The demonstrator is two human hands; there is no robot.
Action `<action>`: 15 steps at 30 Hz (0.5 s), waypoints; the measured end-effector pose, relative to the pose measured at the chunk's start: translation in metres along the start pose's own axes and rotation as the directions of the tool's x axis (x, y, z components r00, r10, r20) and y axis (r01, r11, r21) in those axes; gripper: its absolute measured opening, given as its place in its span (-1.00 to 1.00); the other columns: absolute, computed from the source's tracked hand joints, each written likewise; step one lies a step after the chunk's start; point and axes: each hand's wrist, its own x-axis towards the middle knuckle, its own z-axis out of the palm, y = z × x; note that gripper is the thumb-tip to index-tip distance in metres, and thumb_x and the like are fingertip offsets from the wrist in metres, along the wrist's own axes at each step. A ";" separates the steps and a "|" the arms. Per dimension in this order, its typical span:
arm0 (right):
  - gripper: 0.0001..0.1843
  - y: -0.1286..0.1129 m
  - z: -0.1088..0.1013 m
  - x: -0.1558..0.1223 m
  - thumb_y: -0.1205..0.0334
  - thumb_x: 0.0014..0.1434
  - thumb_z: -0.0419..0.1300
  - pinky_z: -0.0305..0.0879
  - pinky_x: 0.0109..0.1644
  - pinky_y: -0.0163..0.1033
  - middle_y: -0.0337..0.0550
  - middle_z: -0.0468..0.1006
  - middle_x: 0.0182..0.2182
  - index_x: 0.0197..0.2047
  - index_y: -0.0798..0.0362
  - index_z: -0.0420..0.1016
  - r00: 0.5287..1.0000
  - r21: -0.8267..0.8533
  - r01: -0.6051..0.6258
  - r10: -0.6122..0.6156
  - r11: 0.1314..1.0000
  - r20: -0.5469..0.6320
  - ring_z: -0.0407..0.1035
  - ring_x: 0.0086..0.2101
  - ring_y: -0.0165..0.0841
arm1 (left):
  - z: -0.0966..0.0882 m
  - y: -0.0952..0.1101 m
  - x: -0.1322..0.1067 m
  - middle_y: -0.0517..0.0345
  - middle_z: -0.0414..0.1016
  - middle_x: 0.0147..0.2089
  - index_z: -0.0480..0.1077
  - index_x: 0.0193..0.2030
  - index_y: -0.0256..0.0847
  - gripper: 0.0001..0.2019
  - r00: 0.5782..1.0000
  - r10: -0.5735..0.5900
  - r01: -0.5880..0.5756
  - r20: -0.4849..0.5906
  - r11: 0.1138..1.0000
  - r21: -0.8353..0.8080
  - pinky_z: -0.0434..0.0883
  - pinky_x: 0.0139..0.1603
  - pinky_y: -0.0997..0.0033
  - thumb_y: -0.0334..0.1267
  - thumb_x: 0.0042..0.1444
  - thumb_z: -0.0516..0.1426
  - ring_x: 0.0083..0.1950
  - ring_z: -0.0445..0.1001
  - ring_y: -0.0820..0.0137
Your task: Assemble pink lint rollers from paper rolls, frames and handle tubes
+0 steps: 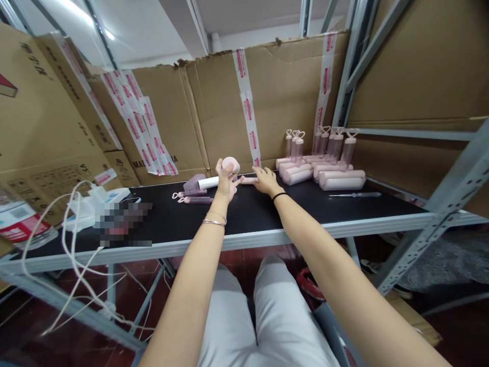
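Hands are extended at frame centre: a pink round cap (pixel 231 164) is gripped by the left hand (pixel 225 182); the right hand (pixel 266 180) is laid, fingers spread, on a pink tube (pixel 249 180) upon the black surface (pixel 305 204).
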 end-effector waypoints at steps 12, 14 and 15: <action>-0.70 -0.003 -0.011 0.007 -0.05 0.19 0.08 0.34 -0.14 -0.11 -0.09 0.50 -0.31 -0.26 0.04 0.33 0.944 0.560 -0.197 0.309 0.805 -0.112 0.42 -0.25 -0.23 | -0.008 0.007 0.003 -0.07 0.47 -0.01 0.17 0.16 -0.19 -0.44 0.992 -0.119 0.127 0.044 0.934 -0.334 0.51 0.02 0.20 0.19 0.21 -0.05 0.06 0.50 0.21; -0.65 -0.012 -0.014 0.008 -0.10 0.09 0.16 0.35 -0.27 -0.23 -0.24 0.42 -0.43 -0.30 0.03 0.30 0.936 0.770 -0.108 0.325 0.629 -0.133 0.37 -0.36 -0.34 | -0.007 0.004 0.007 -0.04 0.48 -0.06 0.22 0.10 -0.23 -0.61 0.992 -0.126 0.113 -0.019 0.938 -0.327 0.50 0.01 0.36 -0.09 0.21 0.08 0.03 0.52 0.31; -0.66 -0.017 -0.015 0.007 -0.08 0.07 0.19 0.34 -0.33 -0.27 -0.30 0.37 -0.47 -0.32 0.02 0.28 0.941 0.836 -0.088 0.319 0.542 -0.108 0.34 -0.42 -0.38 | -0.006 0.002 0.008 -0.02 0.49 -0.10 0.24 0.06 -0.25 -0.67 0.990 -0.132 0.112 -0.040 0.937 -0.331 0.50 -0.02 0.42 -0.23 0.18 0.12 0.00 0.53 0.36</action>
